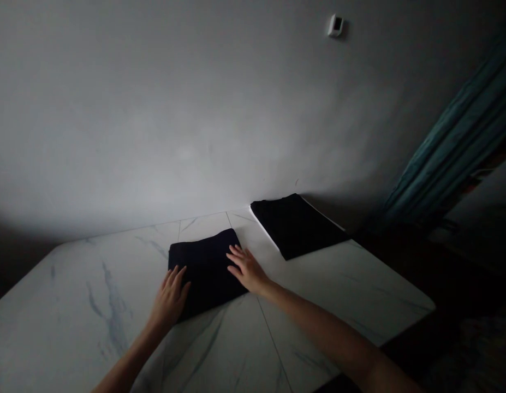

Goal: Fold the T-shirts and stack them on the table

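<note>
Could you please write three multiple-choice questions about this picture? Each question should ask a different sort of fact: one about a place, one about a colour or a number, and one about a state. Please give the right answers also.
1. Where does the farther folded black cloth lie?
A. On the floor
B. At the far end of the table, near the wall
C. Across the person's arm

2. What colour is the tabletop?
A. Dark brown
B. Plain green
C. White with grey veins

3. How do the left hand and right hand rest on the nearer folded black cloth?
A. Both are open, one at each side of it
B. Both are closed fists on top of it
C. Neither hand touches it

Answers:
1. B, because it sits beyond the hands, close to the wall.
2. C, because grey veins run across the white surface.
3. A, because open fingers lie on its two sides.
</note>
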`<state>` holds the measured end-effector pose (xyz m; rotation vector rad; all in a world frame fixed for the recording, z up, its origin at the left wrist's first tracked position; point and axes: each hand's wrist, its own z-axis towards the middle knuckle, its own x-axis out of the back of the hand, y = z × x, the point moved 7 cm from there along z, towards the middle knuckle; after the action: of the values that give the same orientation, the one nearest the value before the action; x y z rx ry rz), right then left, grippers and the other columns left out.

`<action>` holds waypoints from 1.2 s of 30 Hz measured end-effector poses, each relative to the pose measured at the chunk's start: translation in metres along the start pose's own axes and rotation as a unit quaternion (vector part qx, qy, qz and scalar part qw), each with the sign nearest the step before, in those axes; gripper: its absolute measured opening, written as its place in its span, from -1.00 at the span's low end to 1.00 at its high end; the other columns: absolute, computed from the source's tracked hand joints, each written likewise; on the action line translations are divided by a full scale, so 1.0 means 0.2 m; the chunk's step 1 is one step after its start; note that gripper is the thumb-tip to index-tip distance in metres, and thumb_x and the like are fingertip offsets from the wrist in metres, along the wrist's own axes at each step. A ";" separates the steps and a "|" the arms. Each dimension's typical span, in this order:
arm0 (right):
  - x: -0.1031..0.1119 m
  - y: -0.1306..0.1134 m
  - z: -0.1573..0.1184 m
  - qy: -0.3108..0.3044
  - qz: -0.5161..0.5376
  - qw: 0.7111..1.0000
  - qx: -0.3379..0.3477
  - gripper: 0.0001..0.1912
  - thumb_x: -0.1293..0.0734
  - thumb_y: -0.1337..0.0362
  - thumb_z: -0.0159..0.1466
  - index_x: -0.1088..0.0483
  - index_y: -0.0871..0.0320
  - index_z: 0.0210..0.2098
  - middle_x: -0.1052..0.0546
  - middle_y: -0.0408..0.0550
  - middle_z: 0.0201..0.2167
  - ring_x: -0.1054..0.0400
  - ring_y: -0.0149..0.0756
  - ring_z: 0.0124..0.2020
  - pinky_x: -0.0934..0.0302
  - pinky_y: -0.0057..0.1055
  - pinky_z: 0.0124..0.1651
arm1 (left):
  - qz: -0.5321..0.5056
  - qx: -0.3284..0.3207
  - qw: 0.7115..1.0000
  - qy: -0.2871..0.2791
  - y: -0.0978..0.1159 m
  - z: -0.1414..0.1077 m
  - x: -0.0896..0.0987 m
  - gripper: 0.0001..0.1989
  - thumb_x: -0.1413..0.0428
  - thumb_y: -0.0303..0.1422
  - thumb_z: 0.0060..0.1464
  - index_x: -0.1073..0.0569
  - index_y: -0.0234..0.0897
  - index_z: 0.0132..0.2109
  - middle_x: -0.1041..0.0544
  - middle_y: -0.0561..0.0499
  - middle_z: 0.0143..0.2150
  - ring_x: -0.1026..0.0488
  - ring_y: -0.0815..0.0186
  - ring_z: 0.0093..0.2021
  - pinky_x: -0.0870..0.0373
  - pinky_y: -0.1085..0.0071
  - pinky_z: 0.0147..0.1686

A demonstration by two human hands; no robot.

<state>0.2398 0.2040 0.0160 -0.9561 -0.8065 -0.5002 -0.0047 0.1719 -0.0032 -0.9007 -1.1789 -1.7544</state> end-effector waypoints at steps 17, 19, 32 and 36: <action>0.09 0.31 -0.42 -0.054 0.289 0.891 -0.345 -0.88 -0.30 0.30 0.22 -0.45 0.20 -0.40 -0.49 -0.18 -0.57 -0.22 -0.51 -0.71 0.03 -0.58 -0.69 | -0.072 0.237 0.964 -0.092 -0.14 -0.43 0.19 -0.59 0.07 0.10 -0.08 -0.46 -0.02 -0.29 -0.58 0.00 -0.36 -0.53 0.10 -0.38 -0.40 0.24 -0.31; 0.10 0.30 -0.40 -0.045 0.294 0.887 -0.354 -0.90 -0.32 0.32 0.21 -0.43 0.20 -0.41 -0.46 -0.21 -0.60 -0.21 -0.52 -0.72 0.03 -0.58 -0.69 | -0.057 0.236 0.967 -0.075 -0.11 -0.41 0.19 -0.60 0.06 0.10 -0.05 -0.44 -0.04 -0.28 -0.57 0.00 -0.35 -0.51 0.11 -0.38 -0.39 0.23 -0.30; 0.07 0.23 -0.33 -0.062 0.242 0.903 -0.349 -0.76 -0.37 0.32 0.19 -0.34 0.18 -0.59 -0.33 -0.28 -0.75 -0.18 -0.52 -0.75 -0.02 -0.57 -0.64 | -0.062 0.247 0.967 -0.004 0.01 -0.36 0.24 -0.63 0.04 -0.01 -0.04 -0.48 -0.15 -0.35 -0.55 -0.05 -0.32 -0.46 0.18 -0.45 -0.34 0.27 -0.34; 0.07 0.26 -0.35 -0.079 0.244 0.895 -0.365 -0.76 -0.30 0.30 0.26 -0.35 0.18 -0.55 -0.33 -0.28 -0.73 -0.16 -0.52 -0.75 0.02 -0.56 -0.66 | -0.135 0.316 0.939 -0.016 -0.10 -0.38 0.21 -0.58 0.01 0.05 -0.11 -0.48 -0.18 -0.33 -0.55 -0.04 -0.47 -0.50 0.12 -0.42 -0.35 0.31 -0.39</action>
<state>0.3108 0.1699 -0.0225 -1.8605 -0.4788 -0.2763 -0.0486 0.0949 0.0040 -0.3901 -1.8110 -1.4090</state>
